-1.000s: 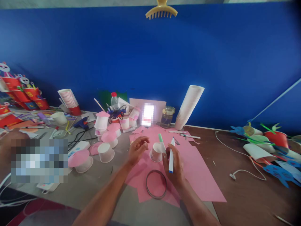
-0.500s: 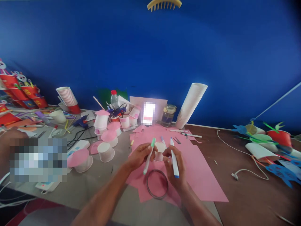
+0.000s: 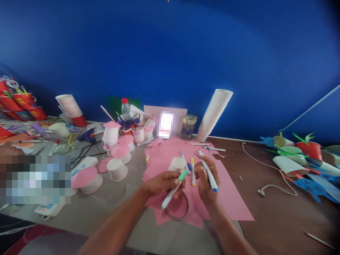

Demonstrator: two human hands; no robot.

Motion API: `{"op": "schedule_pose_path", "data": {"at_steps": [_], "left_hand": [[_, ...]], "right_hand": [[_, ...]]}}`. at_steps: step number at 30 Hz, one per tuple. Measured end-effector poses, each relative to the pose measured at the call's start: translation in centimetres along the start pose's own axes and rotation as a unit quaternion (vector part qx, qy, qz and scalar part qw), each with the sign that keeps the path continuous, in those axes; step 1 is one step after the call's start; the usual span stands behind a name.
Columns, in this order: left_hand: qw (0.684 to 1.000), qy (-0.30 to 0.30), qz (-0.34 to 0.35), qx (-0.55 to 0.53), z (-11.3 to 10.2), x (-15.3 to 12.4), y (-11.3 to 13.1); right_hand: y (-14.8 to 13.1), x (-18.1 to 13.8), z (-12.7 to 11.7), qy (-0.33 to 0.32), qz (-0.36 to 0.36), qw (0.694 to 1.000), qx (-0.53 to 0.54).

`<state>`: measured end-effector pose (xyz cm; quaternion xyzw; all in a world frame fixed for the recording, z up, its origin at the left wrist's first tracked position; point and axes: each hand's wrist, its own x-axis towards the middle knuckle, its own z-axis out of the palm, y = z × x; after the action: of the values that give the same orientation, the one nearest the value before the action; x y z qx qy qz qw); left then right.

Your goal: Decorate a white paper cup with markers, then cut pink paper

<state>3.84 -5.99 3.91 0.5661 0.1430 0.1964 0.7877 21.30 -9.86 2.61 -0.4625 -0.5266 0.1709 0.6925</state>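
Note:
My left hand (image 3: 162, 182) is closed on a white marker with a green cap (image 3: 174, 191), which slants down to the left over the pink paper (image 3: 225, 191). In my right hand (image 3: 205, 177) I grip another white marker with a blue end (image 3: 211, 177). A white paper cup (image 3: 177, 164) stands just beyond my left fingers. Between my hands lie a yellow-ended marker (image 3: 193, 171) and a pale purple marker (image 3: 182, 157). A thin dark ring (image 3: 187, 209) rests on the pink paper, partly hidden by my left hand and its marker.
Cups with pink discs (image 3: 120, 151) and a bare white cup (image 3: 117, 170) stand to the left. Behind are a lit, blurred screen (image 3: 165, 124), a glass jar (image 3: 188, 128) and a tall cup stack (image 3: 215, 115). A white cable (image 3: 278, 185) lies right. Another person's hand (image 3: 10, 150) shows at far left.
My left hand has brought the green-capped marker right and lower, in front of the cup. My right hand has moved right with its marker. The yellow-ended marker has come into sight between them.

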Motion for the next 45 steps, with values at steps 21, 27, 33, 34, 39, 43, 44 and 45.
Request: {"op": "schedule_pose_path", "data": {"at_steps": [21, 27, 33, 34, 39, 43, 44, 45], "left_hand": [[0.706, 0.576, 0.058, 0.408, -7.1, -1.1, 1.5], [0.692, 0.559, -0.024, 0.457, -8.7, -1.0, -1.5], [0.717, 0.562, 0.021, 0.411, -8.9, -0.9, -1.1], [0.73, 0.557, 0.037, 0.395, -8.7, -0.8, -0.7], [0.834, 0.484, 0.092, 0.25, -6.5, -0.2, 1.1], [0.931, 0.327, 0.145, -0.071, -4.6, 0.0, 1.4], [0.935, 0.309, 0.142, -0.102, -4.2, 0.0, 1.4], [0.937, 0.298, 0.139, -0.122, -4.0, 0.0, 1.3]], "right_hand": [[2.3, 1.0, -0.5, -0.005, -0.096, 0.979, -0.18], [2.4, 0.9, -0.4, -0.02, -0.108, 0.97, -0.218], [2.6, 0.8, -0.3, -0.029, -0.108, 0.969, -0.218], [2.6, 0.9, -0.3, -0.024, -0.108, 0.97, -0.218], [2.3, 0.8, -0.5, -0.025, -0.09, 0.979, -0.182], [1.2, 0.6, -0.6, -0.057, -0.137, 0.98, -0.13], [0.8, 0.5, -0.5, -0.074, -0.163, 0.977, -0.114], [0.4, 0.3, -0.4, -0.094, -0.188, 0.973, -0.096]]}}
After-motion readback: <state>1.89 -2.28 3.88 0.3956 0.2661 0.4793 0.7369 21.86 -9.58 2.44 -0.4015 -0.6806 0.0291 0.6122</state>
